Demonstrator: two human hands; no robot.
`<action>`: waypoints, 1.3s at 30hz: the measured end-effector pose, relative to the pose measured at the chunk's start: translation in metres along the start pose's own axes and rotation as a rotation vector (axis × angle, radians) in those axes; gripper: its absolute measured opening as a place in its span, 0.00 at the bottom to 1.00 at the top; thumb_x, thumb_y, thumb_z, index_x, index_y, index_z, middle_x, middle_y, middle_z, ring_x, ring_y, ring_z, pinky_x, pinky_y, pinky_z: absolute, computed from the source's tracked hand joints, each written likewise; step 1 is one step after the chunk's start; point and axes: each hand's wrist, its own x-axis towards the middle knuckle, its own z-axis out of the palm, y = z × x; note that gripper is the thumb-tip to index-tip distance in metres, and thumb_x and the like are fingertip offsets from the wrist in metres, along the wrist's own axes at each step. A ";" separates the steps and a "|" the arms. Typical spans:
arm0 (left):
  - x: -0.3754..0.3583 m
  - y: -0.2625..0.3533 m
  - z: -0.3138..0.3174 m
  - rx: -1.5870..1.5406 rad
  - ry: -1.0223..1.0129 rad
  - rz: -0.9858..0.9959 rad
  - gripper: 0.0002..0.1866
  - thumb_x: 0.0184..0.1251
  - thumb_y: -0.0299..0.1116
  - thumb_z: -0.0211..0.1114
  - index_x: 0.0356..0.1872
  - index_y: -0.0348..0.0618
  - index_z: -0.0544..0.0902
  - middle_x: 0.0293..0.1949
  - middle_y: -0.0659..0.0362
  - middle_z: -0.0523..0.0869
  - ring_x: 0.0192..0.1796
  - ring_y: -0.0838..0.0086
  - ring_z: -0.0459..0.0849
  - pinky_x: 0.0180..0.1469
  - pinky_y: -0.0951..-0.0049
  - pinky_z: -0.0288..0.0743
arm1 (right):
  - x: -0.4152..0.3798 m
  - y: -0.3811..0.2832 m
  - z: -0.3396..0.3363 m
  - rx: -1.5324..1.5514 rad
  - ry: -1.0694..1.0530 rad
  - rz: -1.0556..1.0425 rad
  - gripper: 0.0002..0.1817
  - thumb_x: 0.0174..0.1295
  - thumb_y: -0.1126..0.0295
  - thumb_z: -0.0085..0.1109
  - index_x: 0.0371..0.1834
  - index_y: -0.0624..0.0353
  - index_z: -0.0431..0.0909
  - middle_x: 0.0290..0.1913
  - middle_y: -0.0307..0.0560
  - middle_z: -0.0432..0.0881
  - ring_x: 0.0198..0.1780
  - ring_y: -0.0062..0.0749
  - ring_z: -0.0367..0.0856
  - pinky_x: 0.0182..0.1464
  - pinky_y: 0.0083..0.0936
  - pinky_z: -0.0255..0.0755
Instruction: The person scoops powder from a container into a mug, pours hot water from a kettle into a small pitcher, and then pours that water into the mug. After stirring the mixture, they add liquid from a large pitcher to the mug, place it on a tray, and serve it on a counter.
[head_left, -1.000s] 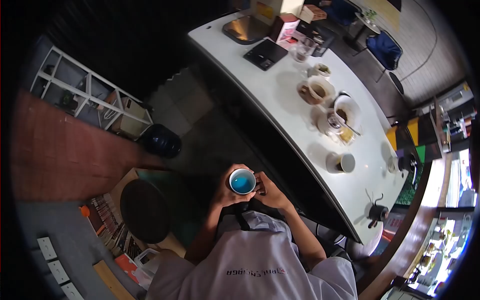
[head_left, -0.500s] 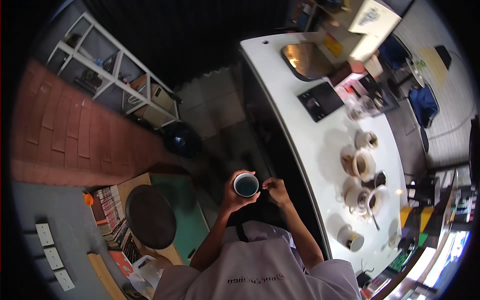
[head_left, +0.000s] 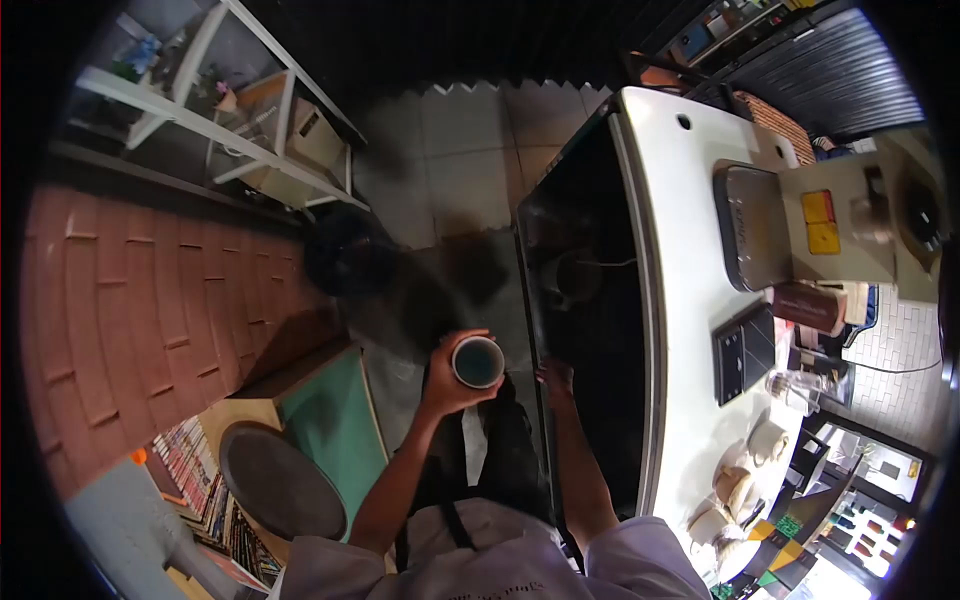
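My left hand (head_left: pixel 447 375) is wrapped around a cup (head_left: pixel 478 361) with a pale rim, held upright in front of my body. The inside of the cup looks dark blue-green. Lower than the white countertop, my right hand (head_left: pixel 556 380) is at the near edge of a glossy dark panel (head_left: pixel 590 330) under the counter. Its fingers are curled at that edge, and I cannot tell what is in them.
The white counter (head_left: pixel 685 300) on the right bears a tray (head_left: pixel 752 228), a black scale-like device (head_left: pixel 745 353), a glass vessel (head_left: pixel 800 388) and several cups. On the left are a brick wall (head_left: pixel 170 310), a white shelf (head_left: pixel 250 150) and a round dark tray (head_left: pixel 283 480).
The view has swung right and forward along the counter. My right hand has moved away from the cup to the dark panel's edge. My left hand still holds the cup.
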 end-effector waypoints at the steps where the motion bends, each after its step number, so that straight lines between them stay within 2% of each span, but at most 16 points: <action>1: 0.014 -0.011 -0.009 -0.011 -0.013 0.027 0.36 0.36 0.27 0.83 0.53 0.40 0.79 0.50 0.56 0.85 0.51 0.71 0.84 0.56 0.69 0.76 | 0.016 0.002 0.000 -0.013 0.012 0.021 0.12 0.66 0.67 0.59 0.50 0.60 0.80 0.40 0.47 0.85 0.36 0.32 0.85 0.37 0.27 0.80; 4: 0.045 -0.044 -0.026 0.062 0.041 0.074 0.36 0.34 0.26 0.83 0.53 0.41 0.79 0.51 0.56 0.85 0.51 0.71 0.84 0.55 0.70 0.77 | 0.068 0.019 -0.015 -0.079 -0.010 0.020 0.18 0.64 0.63 0.63 0.54 0.61 0.78 0.46 0.48 0.83 0.38 0.32 0.84 0.37 0.27 0.78; 6: 0.060 -0.063 -0.034 0.066 0.066 0.052 0.37 0.33 0.26 0.83 0.53 0.41 0.79 0.51 0.56 0.85 0.51 0.71 0.84 0.55 0.70 0.77 | 0.110 0.035 -0.024 -0.002 0.100 0.056 0.26 0.63 0.54 0.65 0.59 0.59 0.76 0.52 0.46 0.81 0.41 0.33 0.83 0.39 0.33 0.78; 7: 0.066 -0.072 -0.037 0.080 0.097 0.058 0.37 0.33 0.26 0.83 0.52 0.40 0.79 0.51 0.56 0.85 0.50 0.72 0.84 0.55 0.70 0.77 | 0.120 0.039 -0.029 -0.015 0.109 0.076 0.26 0.63 0.54 0.65 0.59 0.59 0.76 0.52 0.46 0.81 0.41 0.33 0.83 0.39 0.33 0.78; 9: 0.075 -0.089 -0.042 0.098 0.114 0.031 0.36 0.32 0.25 0.83 0.51 0.40 0.79 0.53 0.54 0.84 0.50 0.70 0.85 0.54 0.70 0.78 | 0.136 0.047 -0.038 0.140 -0.058 -0.176 0.32 0.65 0.48 0.61 0.67 0.54 0.69 0.61 0.45 0.76 0.51 0.38 0.80 0.49 0.41 0.75; 10: 0.080 -0.097 -0.044 0.137 0.133 0.107 0.36 0.32 0.25 0.83 0.51 0.39 0.79 0.53 0.53 0.84 0.49 0.70 0.85 0.53 0.70 0.79 | 0.146 0.049 -0.041 0.130 -0.054 -0.156 0.32 0.65 0.48 0.61 0.67 0.54 0.69 0.61 0.45 0.76 0.51 0.38 0.80 0.49 0.41 0.75; 12: 0.081 -0.119 -0.045 0.172 0.160 0.163 0.36 0.32 0.26 0.84 0.51 0.39 0.78 0.54 0.50 0.83 0.50 0.67 0.85 0.52 0.68 0.80 | 0.164 0.053 -0.045 0.318 -0.039 -0.178 0.37 0.66 0.44 0.57 0.74 0.49 0.61 0.72 0.45 0.63 0.64 0.44 0.69 0.62 0.46 0.67; 13: 0.080 -0.126 -0.044 0.171 0.159 0.145 0.36 0.32 0.26 0.84 0.51 0.39 0.78 0.54 0.50 0.83 0.50 0.67 0.85 0.52 0.68 0.80 | 0.174 0.046 -0.041 0.310 -0.032 -0.162 0.37 0.66 0.44 0.57 0.74 0.49 0.61 0.72 0.45 0.63 0.64 0.44 0.69 0.62 0.46 0.67; 15: 0.078 -0.139 -0.038 0.264 0.235 0.193 0.38 0.33 0.27 0.84 0.53 0.39 0.77 0.54 0.49 0.83 0.52 0.66 0.85 0.54 0.67 0.79 | 0.192 0.017 -0.030 0.338 0.060 -0.029 0.39 0.68 0.44 0.55 0.77 0.47 0.54 0.76 0.44 0.52 0.71 0.48 0.58 0.70 0.48 0.57; 18: 0.055 -0.162 -0.026 0.205 0.317 0.137 0.40 0.33 0.28 0.84 0.55 0.38 0.75 0.55 0.48 0.82 0.55 0.63 0.83 0.57 0.65 0.78 | 0.212 -0.002 -0.021 0.351 0.097 0.131 0.39 0.69 0.44 0.54 0.77 0.46 0.52 0.76 0.43 0.51 0.74 0.50 0.54 0.73 0.50 0.53; 22: 0.020 -0.180 -0.003 0.214 0.373 -0.067 0.42 0.31 0.27 0.85 0.55 0.39 0.75 0.55 0.48 0.82 0.59 0.61 0.82 0.60 0.62 0.75 | 0.255 0.015 -0.022 0.365 -0.012 0.080 0.38 0.69 0.46 0.54 0.77 0.45 0.52 0.73 0.42 0.57 0.74 0.52 0.52 0.72 0.49 0.53; 27: -0.001 -0.194 0.016 0.184 0.346 -0.167 0.42 0.30 0.27 0.85 0.55 0.42 0.76 0.54 0.47 0.83 0.58 0.60 0.82 0.61 0.62 0.75 | 0.278 0.022 -0.021 0.227 -0.028 0.025 0.31 0.71 0.50 0.52 0.74 0.44 0.58 0.70 0.40 0.63 0.73 0.38 0.58 0.71 0.45 0.48; 31: 0.002 -0.203 0.021 0.264 0.280 -0.091 0.42 0.31 0.31 0.85 0.55 0.39 0.73 0.53 0.49 0.83 0.55 0.61 0.82 0.59 0.62 0.74 | 0.295 0.036 -0.019 0.276 -0.040 -0.026 0.26 0.72 0.53 0.51 0.70 0.45 0.64 0.66 0.38 0.69 0.70 0.30 0.64 0.71 0.42 0.45; 33: 0.005 -0.202 0.021 0.315 0.285 -0.095 0.41 0.33 0.32 0.84 0.55 0.39 0.73 0.53 0.49 0.83 0.55 0.61 0.82 0.59 0.63 0.75 | 0.292 0.038 -0.011 0.448 0.075 -0.119 0.21 0.73 0.58 0.51 0.65 0.50 0.69 0.59 0.38 0.76 0.67 0.29 0.68 0.70 0.38 0.51; 37: 0.008 -0.198 0.011 0.282 0.285 -0.105 0.41 0.34 0.33 0.84 0.55 0.38 0.73 0.53 0.48 0.83 0.55 0.61 0.82 0.59 0.63 0.74 | 0.261 0.017 -0.014 0.372 0.139 -0.162 0.20 0.73 0.61 0.51 0.64 0.55 0.69 0.59 0.40 0.76 0.65 0.31 0.69 0.67 0.33 0.58; 39: 0.009 -0.195 0.005 0.236 0.312 -0.118 0.41 0.36 0.35 0.83 0.55 0.37 0.73 0.54 0.49 0.83 0.55 0.62 0.82 0.60 0.63 0.73 | 0.232 0.007 -0.024 0.334 0.033 -0.212 0.21 0.75 0.61 0.48 0.66 0.58 0.66 0.65 0.44 0.70 0.64 0.35 0.69 0.65 0.32 0.63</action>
